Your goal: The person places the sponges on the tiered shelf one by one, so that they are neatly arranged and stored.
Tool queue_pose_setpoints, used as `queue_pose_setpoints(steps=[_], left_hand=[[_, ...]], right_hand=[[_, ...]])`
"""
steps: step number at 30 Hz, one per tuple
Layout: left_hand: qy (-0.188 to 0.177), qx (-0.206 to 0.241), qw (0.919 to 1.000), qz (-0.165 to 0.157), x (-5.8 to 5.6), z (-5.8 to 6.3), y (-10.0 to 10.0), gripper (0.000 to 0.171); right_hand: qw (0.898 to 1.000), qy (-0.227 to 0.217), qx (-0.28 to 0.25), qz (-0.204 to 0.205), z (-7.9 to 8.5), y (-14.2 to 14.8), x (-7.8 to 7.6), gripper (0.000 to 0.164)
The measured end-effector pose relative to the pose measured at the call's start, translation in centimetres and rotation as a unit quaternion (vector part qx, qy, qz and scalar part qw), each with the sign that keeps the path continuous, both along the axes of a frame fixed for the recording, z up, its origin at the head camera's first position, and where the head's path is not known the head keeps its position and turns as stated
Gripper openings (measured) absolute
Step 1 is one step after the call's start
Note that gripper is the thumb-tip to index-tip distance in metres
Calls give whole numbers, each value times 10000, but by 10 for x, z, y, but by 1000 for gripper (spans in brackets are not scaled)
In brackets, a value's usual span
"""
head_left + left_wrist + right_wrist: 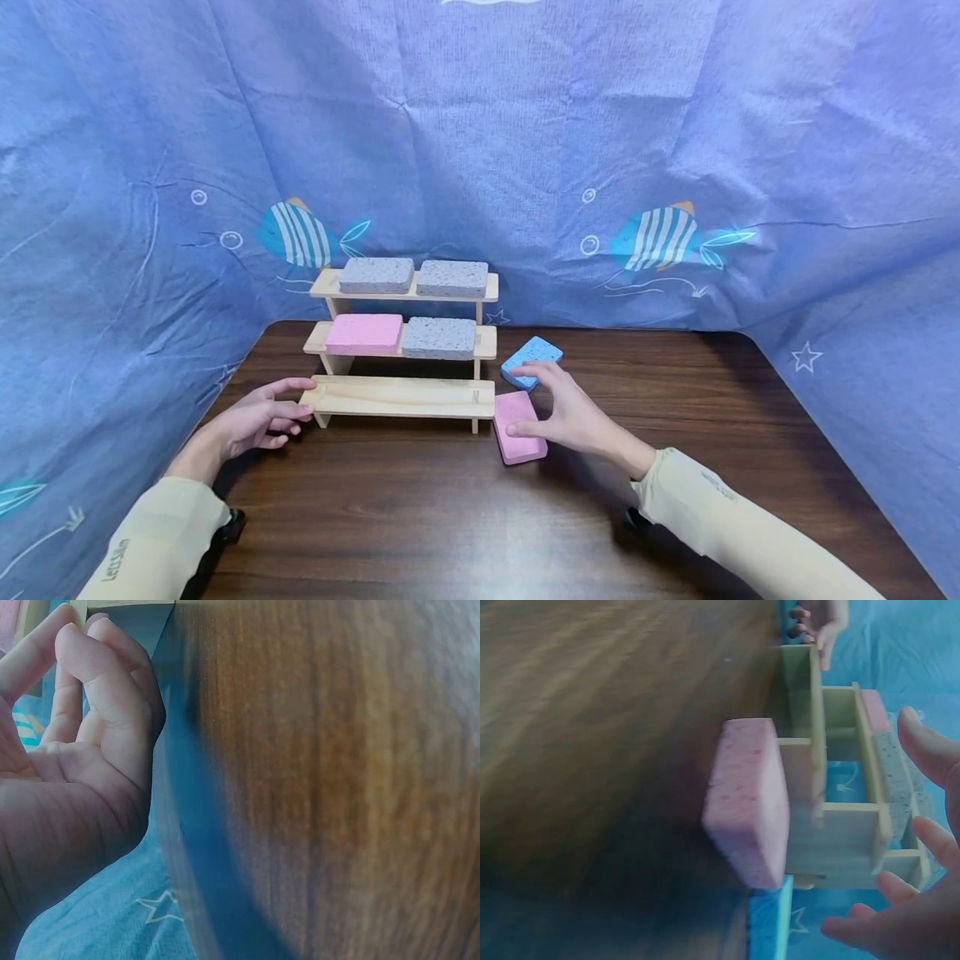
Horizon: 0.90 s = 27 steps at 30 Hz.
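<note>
A three-tier wooden display rack [397, 397] stands on the table. My left hand [258, 419] is at the left end of its lowest shelf and pinches that end between thumb and finger. In the left wrist view, the fingertips of the left hand [97, 697] meet the wood. My right hand [573, 412] hovers, thumb and fingers spread, above a pink sponge [517, 442] beside the rack's lower right end. Just behind that sponge lies a blue sponge [534, 357], partly under the fingers. The right wrist view shows a gap between the right hand [922, 900] and the pink sponge [742, 787].
Two grey sponges [377, 275] sit on the top shelf. The middle shelf holds another pink sponge [363, 333] on the left and a grey sponge [439, 337] on the right. A blue fish-print cloth [480, 150] hangs behind and around the dark wooden table [390, 517].
</note>
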State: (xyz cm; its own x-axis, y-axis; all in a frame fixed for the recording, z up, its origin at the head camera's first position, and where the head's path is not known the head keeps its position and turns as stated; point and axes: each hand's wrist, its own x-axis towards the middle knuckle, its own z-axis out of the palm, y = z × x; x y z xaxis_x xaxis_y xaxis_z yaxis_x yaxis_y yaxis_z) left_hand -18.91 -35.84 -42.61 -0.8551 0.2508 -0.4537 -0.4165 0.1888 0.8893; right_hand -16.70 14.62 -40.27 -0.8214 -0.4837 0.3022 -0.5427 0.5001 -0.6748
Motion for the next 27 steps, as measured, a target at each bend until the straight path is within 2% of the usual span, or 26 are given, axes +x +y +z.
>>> queue_pose_setpoints(steps=[6, 13, 21, 27], left_hand=[[-15, 78, 10000, -47, 0, 1, 0, 42], [-55, 129, 9999, -63, -1, 1, 0, 42], [-60, 58, 10000, 12, -2, -1, -1, 44], [-47, 53, 10000, -25, -1, -1, -1, 42]], right_hand=[[9990, -72, 419, 98, -17, 12, 6, 69], [9944, 225, 972, 360, -32, 19, 12, 68], [9906, 168, 1278, 455, -38, 26, 16, 65], [9905, 247, 1331, 225, -37, 35, 11, 58]])
